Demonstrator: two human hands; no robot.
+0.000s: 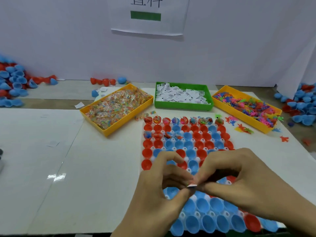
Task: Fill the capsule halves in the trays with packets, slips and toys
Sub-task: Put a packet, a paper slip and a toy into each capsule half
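Red and blue capsule halves (188,144) stand open-side up in a white tray (142,168) before me. The far row and part of the third row hold packets and toys. My left hand (153,197) and my right hand (242,183) meet over the tray's middle, both pinching a small white paper slip (191,185) between fingertips. A yellow bin of clear packets (116,108) sits far left, a green bin of white slips (183,96) in the middle, a yellow bin of coloured toys (248,106) far right.
Loose capsule halves are heaped at the far left (12,86) and far right (301,106). A few red halves (102,81) lie by the back wall. Stray toys (242,129) and slips (79,105) are scattered on the white mat.
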